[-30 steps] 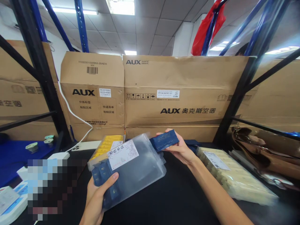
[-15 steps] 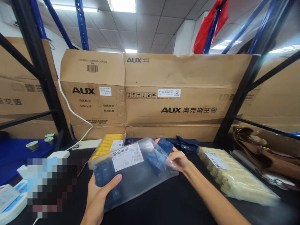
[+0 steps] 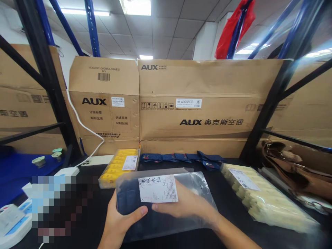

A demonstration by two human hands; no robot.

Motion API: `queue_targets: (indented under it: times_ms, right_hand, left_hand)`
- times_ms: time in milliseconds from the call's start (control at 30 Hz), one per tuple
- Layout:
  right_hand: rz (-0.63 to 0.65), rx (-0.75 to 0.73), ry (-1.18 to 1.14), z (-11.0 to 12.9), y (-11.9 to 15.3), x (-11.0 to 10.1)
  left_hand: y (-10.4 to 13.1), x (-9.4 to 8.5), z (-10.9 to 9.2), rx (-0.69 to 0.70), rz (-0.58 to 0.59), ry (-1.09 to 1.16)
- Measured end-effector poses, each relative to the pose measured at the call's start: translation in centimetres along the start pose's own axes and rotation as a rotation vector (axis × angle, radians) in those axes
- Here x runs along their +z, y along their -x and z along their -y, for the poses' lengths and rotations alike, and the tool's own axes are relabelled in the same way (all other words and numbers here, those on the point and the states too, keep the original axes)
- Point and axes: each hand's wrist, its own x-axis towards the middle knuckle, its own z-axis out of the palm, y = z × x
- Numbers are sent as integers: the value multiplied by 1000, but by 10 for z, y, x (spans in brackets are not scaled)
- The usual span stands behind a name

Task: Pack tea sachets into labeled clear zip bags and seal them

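Note:
My left hand (image 3: 123, 216) grips the left end of a clear plastic bag (image 3: 192, 221), its thumb across the front. Dark blue packets (image 3: 128, 197) are packed at that end of the bag. A white label (image 3: 158, 193) with black writing sits on the bag's front. From the right, my right hand (image 3: 189, 202) reaches inside the bag, seen through the plastic and slightly blurred. Its thumb lies stretched out below the label, while the label hides the other fingers and anything they hold.
Behind the bag lies a row of blue packets (image 3: 178, 157). A bag of yellow packets (image 3: 114, 173) is at left, a bag of cream packets (image 3: 272, 197) at right. Cardboard boxes (image 3: 207, 83) wall the back. A power strip (image 3: 62, 173) and brown handbag (image 3: 293, 173) flank the table.
My right hand has moved left, deeper into the bag; the blue packet it held at the opening is now out of sight. The bag has shifted right and sits more level.

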Motion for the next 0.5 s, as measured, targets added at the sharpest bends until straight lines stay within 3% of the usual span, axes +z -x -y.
queue_targets:
  times_ms: [133, 267, 367, 500]
  right_hand:
    - [-85, -114, 294, 5, 1, 7]
    - [-108, -172, 360, 4, 1, 11]
    - [-94, -72, 145, 8, 3, 11]
    - [47, 138, -305, 9, 3, -5]
  left_hand:
    - [-1, -3, 3, -60, 18, 39]
    - [0, -3, 2, -109, 30, 53]
    - [0, -4, -1, -158, 55, 78]
    - [-4, -9, 0, -248, 79, 69]
